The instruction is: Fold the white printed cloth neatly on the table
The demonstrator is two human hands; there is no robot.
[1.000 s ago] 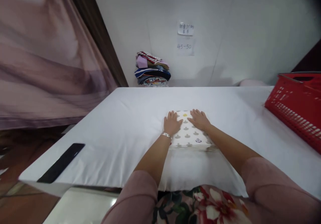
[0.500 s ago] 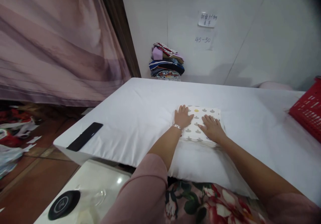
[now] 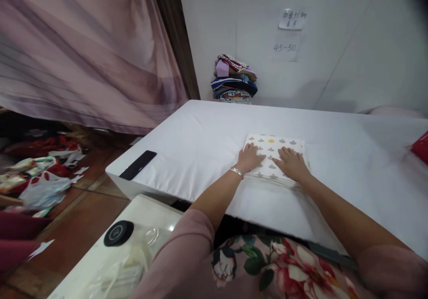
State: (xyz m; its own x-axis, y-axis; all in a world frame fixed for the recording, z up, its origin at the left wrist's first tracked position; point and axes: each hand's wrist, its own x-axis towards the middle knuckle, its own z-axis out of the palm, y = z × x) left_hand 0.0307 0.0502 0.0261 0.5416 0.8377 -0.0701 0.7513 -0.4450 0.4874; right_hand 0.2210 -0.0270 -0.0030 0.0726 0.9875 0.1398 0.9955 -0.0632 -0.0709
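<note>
A folded white cloth [image 3: 272, 149] with small grey prints and one yellow print lies on the white-covered table [image 3: 207, 134], several layers showing at its near edge. My left hand [image 3: 250, 157] rests on the cloth's left side, fingers spread, a silver bracelet at the wrist. On its right part lies my right hand [image 3: 291, 163], flat with the fingers apart. Both palms press on top of the cloth, and neither hand grips it. The cloth under the hands is hidden.
A black phone [image 3: 138, 165] lies at the table's left edge. Folded clothes [image 3: 234, 79] are stacked against the wall. Part of a red basket [image 3: 420, 147] shows at far right. Front left, a white surface [image 3: 154, 209] bears a round black object [image 3: 118, 233].
The view has swung left, so everything sits further right. My left hand has slid from the cloth's upper left corner toward its near left side. Both hands stay on the cloth.
</note>
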